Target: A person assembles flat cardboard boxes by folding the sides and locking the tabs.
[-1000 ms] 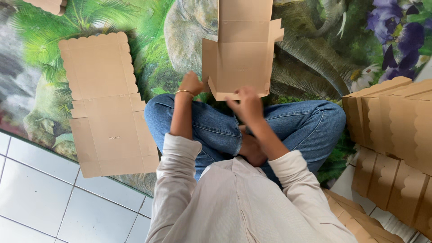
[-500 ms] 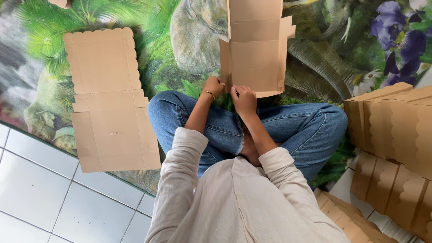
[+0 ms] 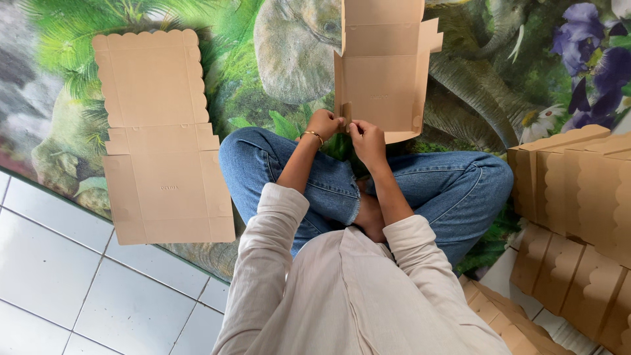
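Observation:
A brown cardboard box blank [image 3: 382, 72], partly folded, lies on the mat in front of my crossed legs. My left hand [image 3: 325, 123] and my right hand [image 3: 367, 139] meet at its near left corner, both pinching a small corner flap there. A thin bracelet circles my left wrist. The left side wall of the box stands up a little. My blue jeans and pale long sleeves fill the lower middle of the view.
A second flat box blank [image 3: 161, 135] with a scalloped edge lies on the mat to my left. Stacks of folded brown boxes [image 3: 578, 197] stand at the right. The printed jungle mat [image 3: 289, 46] ends at white floor tiles [image 3: 59, 289] lower left.
My two hands have come together from the box's near edge to its near left corner. The box blank has shifted slightly right and farther from me.

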